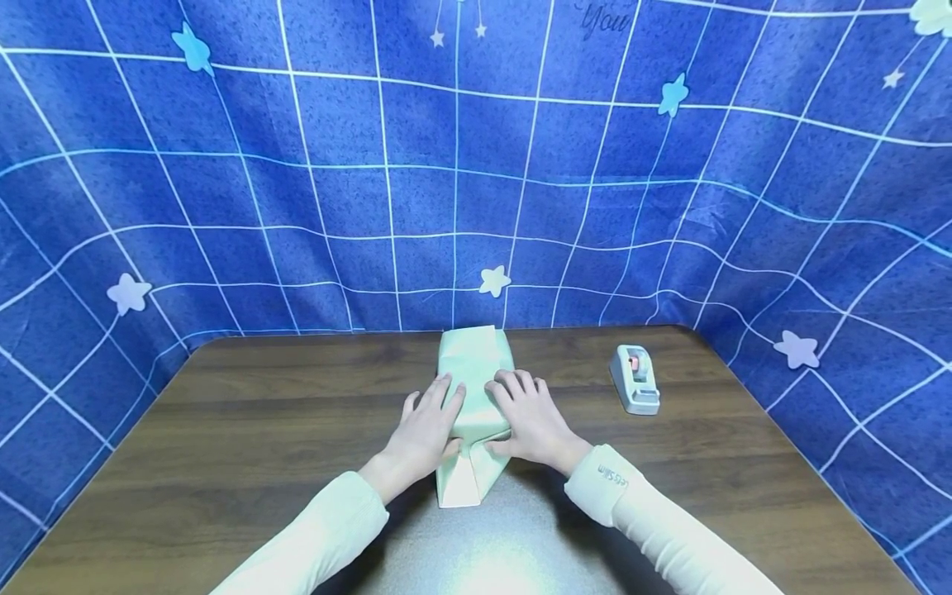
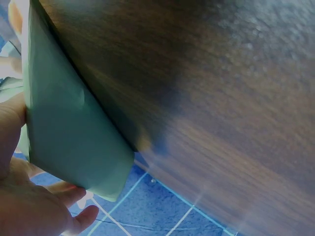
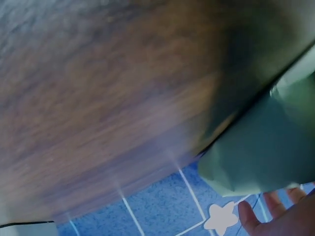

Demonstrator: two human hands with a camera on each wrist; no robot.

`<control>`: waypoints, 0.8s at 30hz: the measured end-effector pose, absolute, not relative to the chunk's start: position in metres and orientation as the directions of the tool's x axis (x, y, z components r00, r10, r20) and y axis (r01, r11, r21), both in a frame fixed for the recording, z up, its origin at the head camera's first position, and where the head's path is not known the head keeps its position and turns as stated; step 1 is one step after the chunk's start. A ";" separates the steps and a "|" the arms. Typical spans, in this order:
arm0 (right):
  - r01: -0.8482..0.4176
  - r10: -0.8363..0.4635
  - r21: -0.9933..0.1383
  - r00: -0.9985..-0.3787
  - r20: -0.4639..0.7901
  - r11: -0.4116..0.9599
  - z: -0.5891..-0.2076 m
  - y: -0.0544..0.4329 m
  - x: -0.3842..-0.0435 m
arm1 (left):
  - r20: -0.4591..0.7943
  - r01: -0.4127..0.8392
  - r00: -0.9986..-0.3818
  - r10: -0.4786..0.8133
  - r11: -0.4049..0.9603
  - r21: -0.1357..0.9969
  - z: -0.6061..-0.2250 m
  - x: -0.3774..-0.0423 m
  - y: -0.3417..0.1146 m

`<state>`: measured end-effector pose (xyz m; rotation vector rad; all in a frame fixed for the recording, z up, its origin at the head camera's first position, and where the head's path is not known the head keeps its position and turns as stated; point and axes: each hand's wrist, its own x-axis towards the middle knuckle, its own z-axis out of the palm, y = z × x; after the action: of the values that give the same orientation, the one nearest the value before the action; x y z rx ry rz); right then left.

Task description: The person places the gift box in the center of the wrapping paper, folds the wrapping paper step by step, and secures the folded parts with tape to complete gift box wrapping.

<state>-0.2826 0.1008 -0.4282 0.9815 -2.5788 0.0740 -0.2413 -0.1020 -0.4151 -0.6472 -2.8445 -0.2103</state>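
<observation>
At eight o'clock on the green-wrapped parcel [image 1: 479, 392], our left hand [image 1: 421, 426] rests with its fingers spread over the upper face, its thumb near the front fold; we cannot tell whether that thumb pinches paper or merely presses it. If those fingers bear down harder than the ones opposite, the parcel could skew on the wooden table [image 1: 297, 405], or the wrapping could dent wherever it is slack underneath. Toward six o'clock, the loose end flap [image 1: 459, 486] juts out at us, its pale triangular face uppermost. It looks to us like the weak spot: should either thumb slip, the creases might spring apart, and a pull to one side could crumple or tear them. The parcel itself sits near the far edge, short of the blue cloth [image 1: 416, 207] at twelve o'clock, so too strong a push might run it into the fabric. At four o'clock, our right hand [image 1: 530, 423] lies with fingers slightly apart and bent over the top edge, thumb by the fold. Out at three o'clock stands the tape dispenser [image 1: 635, 384], well apart; reaching for it would free one side of the folds.
</observation>
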 end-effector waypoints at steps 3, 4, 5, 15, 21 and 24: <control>-0.637 -0.623 0.101 -0.688 0.374 0.764 -0.429 0.099 -0.281 | 0.249 0.446 -0.875 0.415 0.891 0.083 -0.414 -0.240 -0.102; -0.631 -0.616 0.102 -0.691 0.378 0.769 -0.430 0.098 -0.281 | 0.252 0.447 -0.874 0.416 0.891 0.081 -0.413 -0.240 -0.102; -0.625 -0.610 0.102 -0.693 0.383 0.774 -0.430 0.097 -0.281 | 0.254 0.448 -0.873 0.416 0.890 0.081 -0.413 -0.239 -0.102; -0.584 -0.607 0.192 -0.689 0.397 0.789 -0.433 0.091 -0.278 | 0.246 0.441 -0.877 0.412 0.895 0.071 -0.414 -0.239 -0.102; -0.679 -0.668 0.119 -0.649 0.364 0.724 -0.427 0.102 -0.281 | 0.277 0.455 -0.864 0.421 0.888 0.069 -0.414 -0.239 -0.103; -0.722 -0.700 0.088 -0.624 0.346 0.687 -0.424 0.109 -0.282 | 0.287 0.461 -0.858 0.425 0.885 0.067 -0.415 -0.240 -0.103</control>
<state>-0.2819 0.1093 -0.4241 1.1158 -2.5462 0.0842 -0.2396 -0.1029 -0.4150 -0.6679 -2.7889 -0.1942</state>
